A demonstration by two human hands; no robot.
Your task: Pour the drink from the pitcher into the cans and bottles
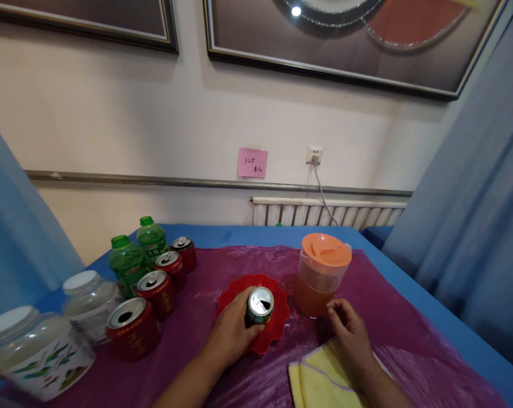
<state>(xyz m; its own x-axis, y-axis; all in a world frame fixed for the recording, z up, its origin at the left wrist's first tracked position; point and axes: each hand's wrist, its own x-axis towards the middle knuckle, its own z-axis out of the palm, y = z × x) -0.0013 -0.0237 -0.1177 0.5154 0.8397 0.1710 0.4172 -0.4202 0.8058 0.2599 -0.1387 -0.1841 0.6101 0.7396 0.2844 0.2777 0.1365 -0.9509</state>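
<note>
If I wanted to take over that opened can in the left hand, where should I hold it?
I'd probably grip the can around its side wall, just below the rim, coming from the right. The left hand wraps its left side, while the right side looks bare. The can looks about upright and its wall is round; gripping there keeps clear of the opened top.

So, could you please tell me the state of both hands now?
Left hand: closed around a can.
Right hand: partly open, nothing visibly held.

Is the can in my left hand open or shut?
The can is open: a dark hole shows in its silver top. I can't tell how full.
</note>
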